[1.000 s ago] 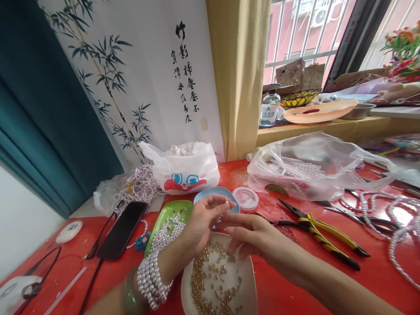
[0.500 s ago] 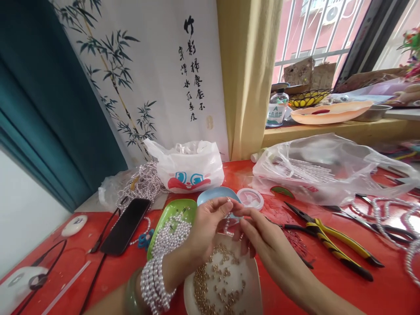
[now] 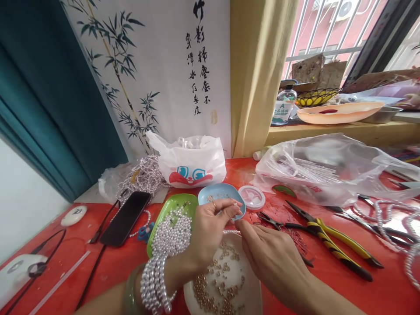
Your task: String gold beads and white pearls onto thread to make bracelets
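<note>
In the cream plate point(image 3: 253, 293) lie gold beads point(image 3: 205, 297), its rim presumably there to stop them rolling off. Above its far edge, the left hand point(image 3: 208, 234) pinches a small pale piece point(image 3: 236, 205) at the fingertips, likely for fine control; the right hand point(image 3: 271, 249) bunches its fingers just beside, though whether they grip anything cannot be told. Left of the plate, a green tray point(image 3: 169, 204) seemingly keeps pearl beads point(image 3: 172, 234) separate; beyond the plate sits a blue dish point(image 3: 223, 188).

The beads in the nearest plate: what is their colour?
The beads are gold, clearest in the head view.
</note>
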### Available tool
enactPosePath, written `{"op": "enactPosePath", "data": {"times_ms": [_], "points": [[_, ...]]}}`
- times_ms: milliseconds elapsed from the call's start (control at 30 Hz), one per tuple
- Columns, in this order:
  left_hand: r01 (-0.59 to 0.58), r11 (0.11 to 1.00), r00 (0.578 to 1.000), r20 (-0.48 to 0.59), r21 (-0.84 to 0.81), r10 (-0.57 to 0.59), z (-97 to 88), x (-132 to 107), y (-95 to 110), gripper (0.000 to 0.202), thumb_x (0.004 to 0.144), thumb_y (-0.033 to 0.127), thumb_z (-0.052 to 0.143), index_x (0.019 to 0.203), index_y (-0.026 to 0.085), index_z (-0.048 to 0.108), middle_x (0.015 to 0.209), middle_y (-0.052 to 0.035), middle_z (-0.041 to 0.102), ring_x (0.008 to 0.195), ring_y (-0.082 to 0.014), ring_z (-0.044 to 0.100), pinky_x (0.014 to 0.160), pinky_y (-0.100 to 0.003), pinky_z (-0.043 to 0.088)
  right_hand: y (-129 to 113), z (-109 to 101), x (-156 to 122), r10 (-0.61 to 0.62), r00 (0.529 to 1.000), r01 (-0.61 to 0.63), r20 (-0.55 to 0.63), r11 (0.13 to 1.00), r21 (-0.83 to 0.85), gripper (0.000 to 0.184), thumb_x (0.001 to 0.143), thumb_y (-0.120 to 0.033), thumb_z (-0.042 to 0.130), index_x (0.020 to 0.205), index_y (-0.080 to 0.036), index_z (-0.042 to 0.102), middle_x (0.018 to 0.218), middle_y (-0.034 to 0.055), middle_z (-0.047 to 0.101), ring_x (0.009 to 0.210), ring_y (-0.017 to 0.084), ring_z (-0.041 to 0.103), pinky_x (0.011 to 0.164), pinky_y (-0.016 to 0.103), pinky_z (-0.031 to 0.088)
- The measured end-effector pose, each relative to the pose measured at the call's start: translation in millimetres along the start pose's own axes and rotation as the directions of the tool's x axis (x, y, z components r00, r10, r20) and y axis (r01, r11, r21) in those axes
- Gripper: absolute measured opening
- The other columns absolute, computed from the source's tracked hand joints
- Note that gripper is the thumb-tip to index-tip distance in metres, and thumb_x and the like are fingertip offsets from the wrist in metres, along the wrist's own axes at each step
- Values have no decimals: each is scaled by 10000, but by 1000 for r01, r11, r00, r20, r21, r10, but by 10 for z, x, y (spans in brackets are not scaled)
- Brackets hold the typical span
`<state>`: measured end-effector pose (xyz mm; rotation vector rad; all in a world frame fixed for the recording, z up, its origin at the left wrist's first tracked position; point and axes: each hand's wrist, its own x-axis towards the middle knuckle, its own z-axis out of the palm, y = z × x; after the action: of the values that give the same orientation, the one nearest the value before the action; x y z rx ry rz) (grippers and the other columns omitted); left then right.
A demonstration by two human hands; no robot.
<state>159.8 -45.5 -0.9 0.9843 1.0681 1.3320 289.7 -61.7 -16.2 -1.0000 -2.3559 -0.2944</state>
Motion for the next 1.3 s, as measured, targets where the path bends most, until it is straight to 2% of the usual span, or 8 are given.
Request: {"op": "enactPosePath", "data": {"times_ms": [133,267,367,500,600,733,933,1300], "points": [[48,999,992,112,9,-49,-42,54,27,135,673,275,665,657,143,690,774,-42,664,583,-72,529,570,-197,433,218,-135,84,116,971,-133,209,989,71,261,796,-130,344,798,-181,600,624,18,642,446,134,543,406,235,288],[105,994,963,248,13,-105,-59,56,81,196,726,313,614,676,135,679,811,-46,640,570,-64,491,567,-209,393,388,-337,168,316,937,-347,147,885,310,332,777,-95,334,968,-191,588,789,37,639,562,125,556,518,254,421],[160,987,907,396,-2,-146,-61,39,85,207,753,298,585,671,124,661,694,-35,609,582,-80,486,576,-217,361,369,-399,193,221,950,-310,219,728,612,379,828,-119,302,1151,-189,488,793,31,611,559,100,541,524,236,462],[189,982,865,472,12,-172,-69,35,73,234,768,282,562,615,116,625,622,-26,578,584,-89,482,589,-222,337,316,-406,221,192,906,-412,377,596,689,218,848,-187,394,957,-184,583,726,9,619,639,109,557,579,233,472],[209,977,863,462,44,-205,-77,41,78,238,768,293,565,616,116,617,601,-16,565,565,-82,469,585,-216,331,336,-411,241,304,867,-495,395,621,608,99,800,-224,512,777,-185,600,737,9,635,679,128,561,614,256,457],[211,975,850,479,75,-221,-90,47,93,237,765,299,569,642,109,637,616,-23,577,585,-78,476,592,-202,334,362,-412,241,323,886,-458,332,717,526,91,789,-218,532,721,-190,586,735,6,634,681,132,561,599,253,430],[250,962,849,454,107,-271,-109,69,108,185,711,287,607,683,111,656,601,-41,613,551,-92,510,561,-216,361,333,-420,192,212,956,-274,204,893,358,146,831,-177,440,729,-192,544,712,2,631,595,120,545,508,228,386],[323,946,859,426,-18,-285,-55,79,110,27,584,142,578,585,117,588,499,-11,576,449,-77,498,507,-215,380,321,-420,172,11,1000,-11,1,958,287,175,822,-133,420,770,-183,579,683,14,600,595,121,540,515,227,409]]}}
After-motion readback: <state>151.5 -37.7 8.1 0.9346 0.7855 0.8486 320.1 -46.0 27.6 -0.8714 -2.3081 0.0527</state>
